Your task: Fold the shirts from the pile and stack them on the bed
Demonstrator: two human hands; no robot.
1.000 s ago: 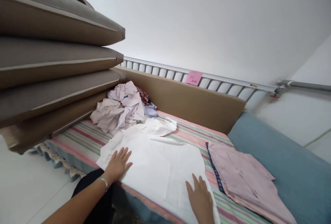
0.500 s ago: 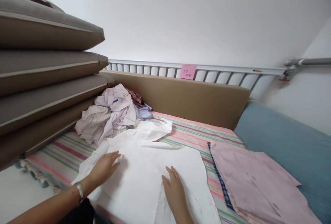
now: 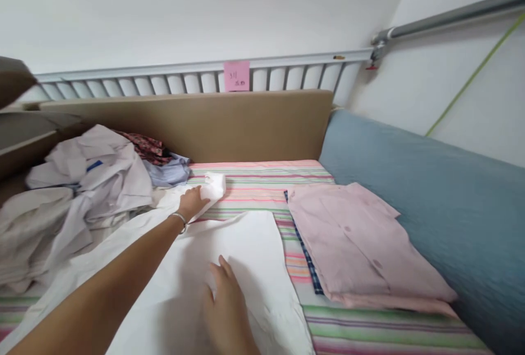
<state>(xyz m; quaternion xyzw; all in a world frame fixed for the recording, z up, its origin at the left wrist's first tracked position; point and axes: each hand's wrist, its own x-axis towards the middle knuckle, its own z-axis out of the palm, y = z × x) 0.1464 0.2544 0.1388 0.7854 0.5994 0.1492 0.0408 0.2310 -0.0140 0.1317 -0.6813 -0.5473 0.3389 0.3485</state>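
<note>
A white shirt lies spread out across the striped bed sheet. My left hand reaches to its far side, fingers bent down and closed on the white sleeve; the fingertips are partly hidden. Lower down, my right hand hovers over or rests lightly on the shirt's body, blurred, with its fingers apart and nothing in them. To the right lies a folded pink shirt, on top of a dark blue checked garment whose edge shows.
A heap of crumpled shirts lies at the left, beside stacked brown cushions. A brown padded board stands along the back before a radiator bearing a pink note. A blue padded piece borders the right.
My left hand has moved from the shirt's near left part to the far sleeve. My right hand has shifted inward over the shirt. The view has turned right and come closer.
</note>
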